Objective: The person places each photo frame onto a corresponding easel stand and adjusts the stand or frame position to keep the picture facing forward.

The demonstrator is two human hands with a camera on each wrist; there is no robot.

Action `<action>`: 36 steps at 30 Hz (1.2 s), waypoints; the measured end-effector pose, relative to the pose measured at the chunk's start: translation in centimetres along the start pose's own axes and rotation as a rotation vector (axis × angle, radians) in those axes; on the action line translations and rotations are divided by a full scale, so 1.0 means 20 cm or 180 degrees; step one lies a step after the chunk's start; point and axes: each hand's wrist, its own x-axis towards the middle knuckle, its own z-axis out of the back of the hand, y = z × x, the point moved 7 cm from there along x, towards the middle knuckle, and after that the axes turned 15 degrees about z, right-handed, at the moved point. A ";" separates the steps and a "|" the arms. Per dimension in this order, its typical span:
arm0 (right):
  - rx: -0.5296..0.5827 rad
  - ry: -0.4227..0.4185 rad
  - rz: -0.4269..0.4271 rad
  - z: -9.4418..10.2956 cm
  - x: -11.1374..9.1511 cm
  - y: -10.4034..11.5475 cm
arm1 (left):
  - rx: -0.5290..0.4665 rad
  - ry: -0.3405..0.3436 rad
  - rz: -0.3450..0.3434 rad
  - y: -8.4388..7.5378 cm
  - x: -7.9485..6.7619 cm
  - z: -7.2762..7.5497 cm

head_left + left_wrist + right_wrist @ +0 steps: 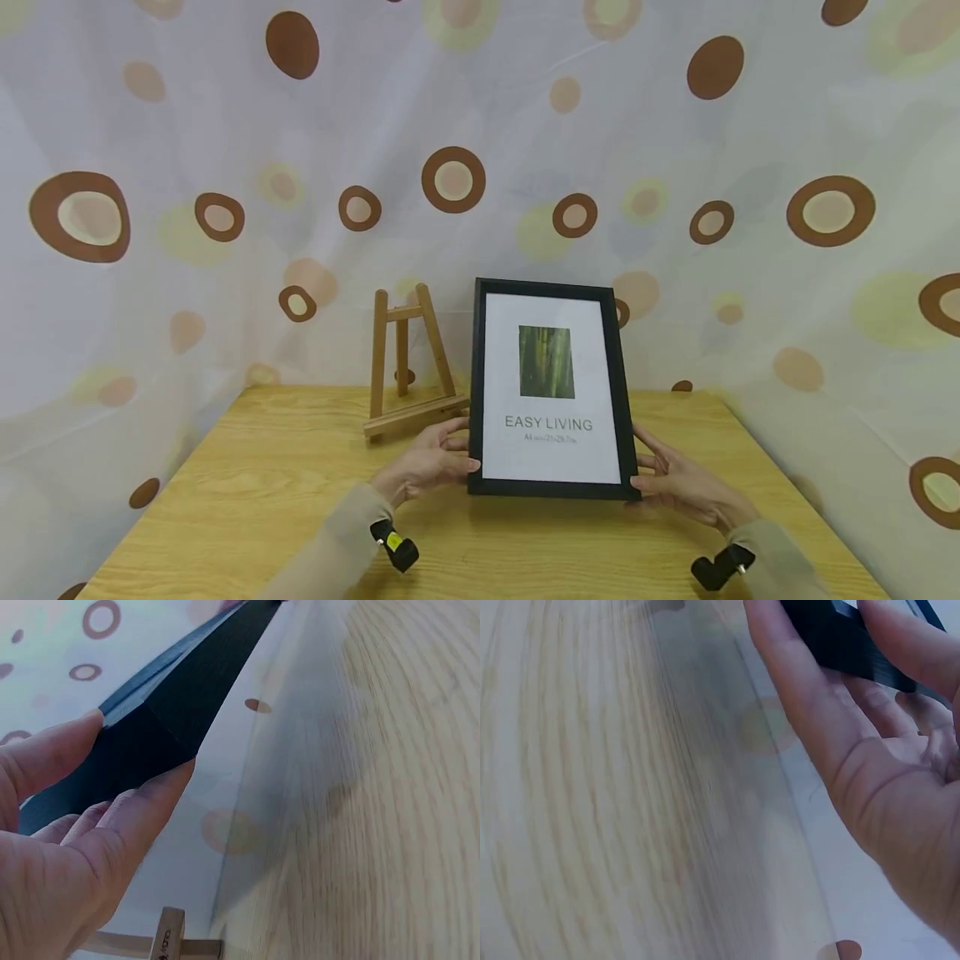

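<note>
A black picture frame (552,488) is held up between both hands in the head view, leaning slightly to the left at the top. Behind its front are a white sheet lettered EASY LIVING and a small green bamboo picture. My left hand (429,463) grips the lower left edge, thumb on the front and fingers behind. On the lower right edge, my right hand (686,487) holds the same way. Both wrist views show the black edge of the frame (142,742) pinched between thumb and fingers. A small wooden easel (416,410) stands just left of the frame.
The wooden table (247,500) spreads beneath the hands and reaches back to a pale curtain (510,100) with brown rings and dots. The curtain also hangs along both sides. Each wrist wears a small black camera mount (401,550).
</note>
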 end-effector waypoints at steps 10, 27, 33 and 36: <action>-0.0182 -0.0087 0.0175 -0.02 0.08 -0.02 | 0.0027 0.0125 -0.0036 0.02 -0.02 0.07; -0.0728 -0.0537 0.0093 -0.05 0.26 -0.02 | 0.0388 -0.0237 -0.0190 -0.05 -0.09 0.21; -0.0723 -0.0509 0.0180 -0.09 0.34 -0.03 | 0.0524 -0.0352 -0.0256 -0.07 -0.13 0.27; -0.0738 -0.0460 0.0202 -0.11 0.36 -0.04 | 0.0507 -0.0422 -0.0256 -0.06 -0.15 0.30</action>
